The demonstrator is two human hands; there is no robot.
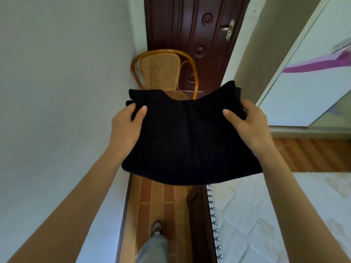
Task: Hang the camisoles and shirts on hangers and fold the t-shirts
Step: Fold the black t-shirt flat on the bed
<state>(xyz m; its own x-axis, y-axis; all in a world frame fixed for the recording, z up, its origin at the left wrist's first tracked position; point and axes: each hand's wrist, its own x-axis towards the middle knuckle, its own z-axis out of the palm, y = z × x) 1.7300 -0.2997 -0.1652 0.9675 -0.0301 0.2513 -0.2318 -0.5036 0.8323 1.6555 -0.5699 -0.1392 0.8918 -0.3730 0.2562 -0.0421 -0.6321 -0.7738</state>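
Between wall [57, 92] and mattress [266, 215], facing a cane chair [163, 73], both hands grip a folded black t-shirt [186, 141].

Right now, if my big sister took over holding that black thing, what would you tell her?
Left hand: grips the left edge of the folded black garment, thumb on top.
Right hand: grips the right edge the same way.
The garment is held up in the air in front of the rattan chair, above the floor between the wall and the mattress.
Done: this piece looks folded into a rectangle.
Left: it is not yet set down anywhere. No hangers or other clothes show in this view, so I cannot tell how much of the pile remains.
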